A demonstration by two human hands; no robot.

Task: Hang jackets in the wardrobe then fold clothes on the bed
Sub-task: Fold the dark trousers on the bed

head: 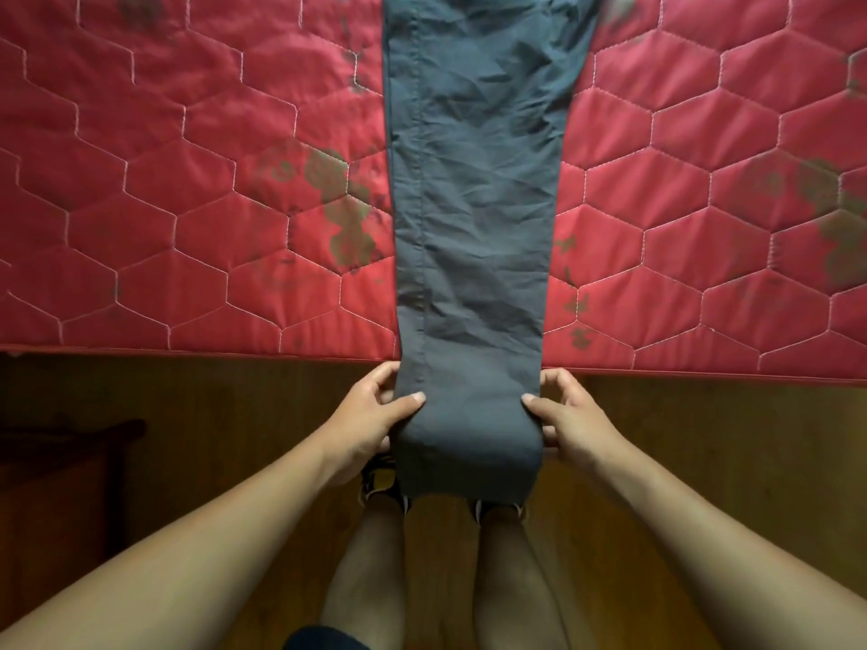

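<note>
Trouser hem [469, 443] between 2 hands

a home bedroom, shown by a red quilted mattress [187, 190] with hexagon stitching, a wooden floor [234, 415] below it, and dark wooden furniture [61, 462] at left.

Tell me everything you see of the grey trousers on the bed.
The grey trousers are thin, creased cloth with a stitched seam down one side. They lie flat on the red quilted mattress, hem end hanging over its edge. The left hand and right hand pinch that end's two sides. Their top leaves the frame.
</note>
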